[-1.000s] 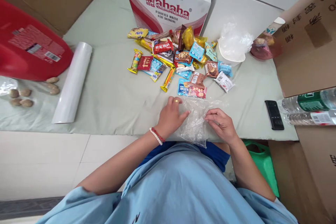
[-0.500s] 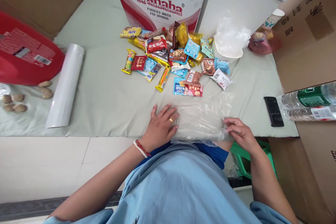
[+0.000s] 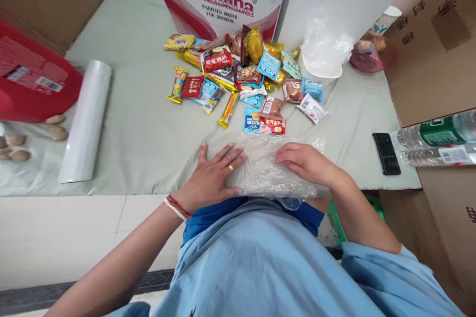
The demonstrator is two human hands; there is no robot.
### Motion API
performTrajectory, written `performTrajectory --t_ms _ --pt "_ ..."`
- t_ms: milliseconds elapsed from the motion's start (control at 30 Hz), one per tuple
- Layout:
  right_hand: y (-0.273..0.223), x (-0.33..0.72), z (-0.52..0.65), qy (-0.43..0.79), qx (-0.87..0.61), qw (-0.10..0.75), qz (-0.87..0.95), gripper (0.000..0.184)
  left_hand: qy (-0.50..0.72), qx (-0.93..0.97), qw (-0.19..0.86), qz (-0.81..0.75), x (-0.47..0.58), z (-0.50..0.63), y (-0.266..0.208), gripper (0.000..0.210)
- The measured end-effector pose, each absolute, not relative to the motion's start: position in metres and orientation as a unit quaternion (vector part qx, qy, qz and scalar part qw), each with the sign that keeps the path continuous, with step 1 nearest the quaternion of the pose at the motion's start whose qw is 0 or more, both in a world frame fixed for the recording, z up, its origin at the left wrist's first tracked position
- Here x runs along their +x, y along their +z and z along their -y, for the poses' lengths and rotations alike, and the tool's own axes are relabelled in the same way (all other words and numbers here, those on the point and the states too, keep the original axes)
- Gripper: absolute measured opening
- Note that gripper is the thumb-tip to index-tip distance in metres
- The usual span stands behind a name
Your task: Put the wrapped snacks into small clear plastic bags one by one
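A clear, crinkled plastic bag (image 3: 256, 178) lies flat at the table's front edge, with part of it drooping over my lap. My left hand (image 3: 211, 176) rests palm down with spread fingers, the fingertips on the bag's left end. Over the middle of the bag, my right hand (image 3: 310, 162) has its fingers bent and pressed together, their tips at the plastic. Just beyond the bag is a heap of wrapped snacks, including a brown packet (image 3: 272, 108), a blue packet (image 3: 251, 120) and a white packet (image 3: 312, 109).
On the left lie a white plastic roll (image 3: 86, 121), several walnuts (image 3: 17, 146) and a red container (image 3: 35, 74). A Wahaha carton (image 3: 223, 0) stands behind the snacks, beside a white bowl (image 3: 322, 72). To the right are a black phone (image 3: 386, 153) and water bottles (image 3: 442, 131).
My right hand has moved left from the bag's right edge to its middle. My left hand has shifted slightly left, its fingers still spread. The view has also shifted slightly.
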State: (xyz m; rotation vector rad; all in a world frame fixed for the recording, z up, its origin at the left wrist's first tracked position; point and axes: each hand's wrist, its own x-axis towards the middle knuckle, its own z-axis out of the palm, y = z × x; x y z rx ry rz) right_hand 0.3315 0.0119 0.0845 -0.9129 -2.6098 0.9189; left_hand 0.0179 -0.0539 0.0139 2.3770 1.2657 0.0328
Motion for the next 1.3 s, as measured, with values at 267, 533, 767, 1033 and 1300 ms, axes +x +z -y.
performTrajectory --t_ms 267,533,767,1033,1300 --pt "0.030 0.228 0.012 0.224 -0.170 0.000 0.960 0.047 -0.002 0.830 0.241 -0.502 -0.038 0.052 0.019 0.071" --pt "0.009 0.182 0.027 0.185 -0.182 -0.001 0.966 0.066 0.271 0.683 0.242 -0.633 -0.009 0.042 0.065 0.035" --pt "0.017 0.184 0.040 0.202 -0.235 -0.002 0.951 0.054 0.310 0.635 0.315 -0.634 0.027 0.021 0.020 0.033" --pt "0.042 0.289 0.080 0.311 -0.235 -0.032 0.920 0.030 0.262 0.738 0.237 -0.574 0.011 0.040 0.003 0.035" --pt "0.083 0.348 0.014 0.415 -0.369 0.017 0.831 0.031 0.114 0.822 0.098 -0.549 -0.004 0.060 0.000 0.049"
